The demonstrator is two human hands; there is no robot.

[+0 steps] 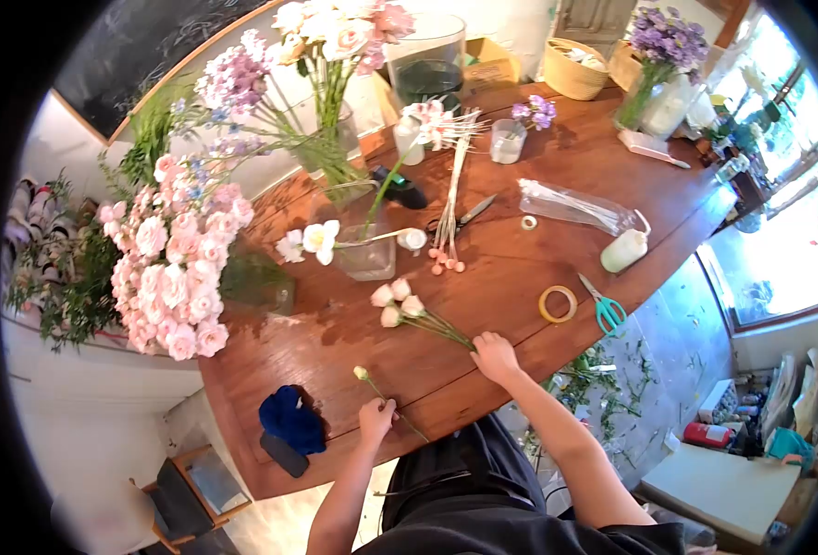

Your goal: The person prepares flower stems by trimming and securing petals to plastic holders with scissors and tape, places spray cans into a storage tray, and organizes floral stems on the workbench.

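Observation:
My left hand [377,419] is closed around the thin stem of a small pale rosebud [362,373], near the front edge of the wooden table. To its right, my right hand [495,359] rests over the stem ends of a small bunch of pale pink roses [399,303], whose heads lie toward the table's middle. Its fingers curl round the green stems. Right of that hand lie a roll of yellow tape [558,303] and a pair of teal-handled scissors [607,311].
Large pink roses [173,254] in a glass vase stand at the left. A square glass vase [368,254] holds white flowers. Farther back lie white-stemmed pieces [452,199] and a plastic packet [580,208]. A white bottle [624,250] and dark blue cloth [292,421] are also on the table [510,240].

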